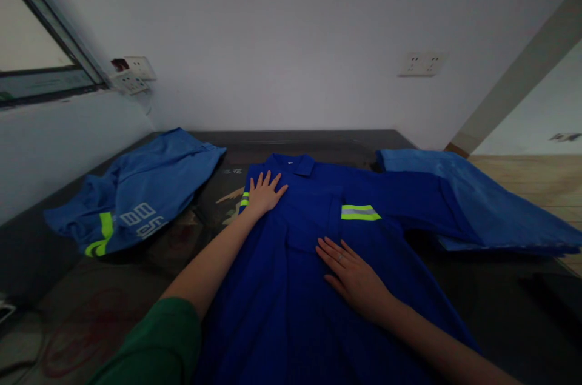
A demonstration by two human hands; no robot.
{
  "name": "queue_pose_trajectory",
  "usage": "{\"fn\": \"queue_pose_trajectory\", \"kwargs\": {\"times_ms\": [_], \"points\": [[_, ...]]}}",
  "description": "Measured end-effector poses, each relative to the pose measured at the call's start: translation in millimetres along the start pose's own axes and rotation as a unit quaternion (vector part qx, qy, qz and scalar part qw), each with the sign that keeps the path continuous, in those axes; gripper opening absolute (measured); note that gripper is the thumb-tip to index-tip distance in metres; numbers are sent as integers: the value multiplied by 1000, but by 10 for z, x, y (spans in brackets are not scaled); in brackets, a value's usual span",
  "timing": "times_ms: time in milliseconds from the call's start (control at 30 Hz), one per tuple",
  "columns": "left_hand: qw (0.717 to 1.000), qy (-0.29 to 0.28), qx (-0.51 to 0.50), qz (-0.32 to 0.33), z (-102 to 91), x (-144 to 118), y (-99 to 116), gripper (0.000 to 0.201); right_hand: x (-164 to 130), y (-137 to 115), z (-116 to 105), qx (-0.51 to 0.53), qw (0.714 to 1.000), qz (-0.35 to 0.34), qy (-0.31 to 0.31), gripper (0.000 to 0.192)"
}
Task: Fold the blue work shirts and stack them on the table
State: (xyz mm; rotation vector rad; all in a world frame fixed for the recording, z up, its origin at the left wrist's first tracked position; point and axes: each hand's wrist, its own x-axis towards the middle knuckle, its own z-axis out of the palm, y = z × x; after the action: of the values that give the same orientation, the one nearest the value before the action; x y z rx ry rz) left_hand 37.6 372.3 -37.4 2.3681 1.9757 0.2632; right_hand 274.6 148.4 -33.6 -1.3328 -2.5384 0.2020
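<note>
A dark bench (82, 306) runs back to a white wall, its far edge meeting the wall just behind the collar of a royal-blue work jacket (300, 288) spread flat down the middle. Bare bench surface shows on the near left and on the far right, where the edge drops toward a wooden floor (536, 185). A lighter blue jacket (136, 191) lies crumpled at the left, near the side wall, and another lighter blue garment (477, 203) lies at the right, its edge beside the spread jacket's sleeve.

White characters are printed on the left jacket beside its yellow-green stripe; they are too blurred to read. The spread jacket carries a yellow-and-grey reflective strip (359, 212) on the chest.

The left hand (264, 194) lies flat, fingers fanned, on the jacket's shoulder near the collar. The right hand (352, 276) lies flat and spread on the jacket's front, below the strip. Neither hand grips anything.
</note>
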Motion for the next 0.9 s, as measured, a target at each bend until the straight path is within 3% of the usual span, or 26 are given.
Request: {"fn": "queue_pose_trajectory", "kwargs": {"times_ms": [133, 300, 500, 900], "points": [[998, -23, -19, -54, -6, 311, -199, 70, -3, 5, -6, 2, 1000, 2, -6, 55], [996, -22, -21, -85, 36, 521, -335, 69, -6, 15, 11, 13, 1000, 1, 1, 56], [991, 3, -9, -132, 72, 595, -345, 75, 6, 8, -1, 10, 1000, 6, -13, 56], [991, -21, 8, -132, 65, 707, -408, 75, 70, 10, -117, 24, 1000, 4, -20, 52]]}}
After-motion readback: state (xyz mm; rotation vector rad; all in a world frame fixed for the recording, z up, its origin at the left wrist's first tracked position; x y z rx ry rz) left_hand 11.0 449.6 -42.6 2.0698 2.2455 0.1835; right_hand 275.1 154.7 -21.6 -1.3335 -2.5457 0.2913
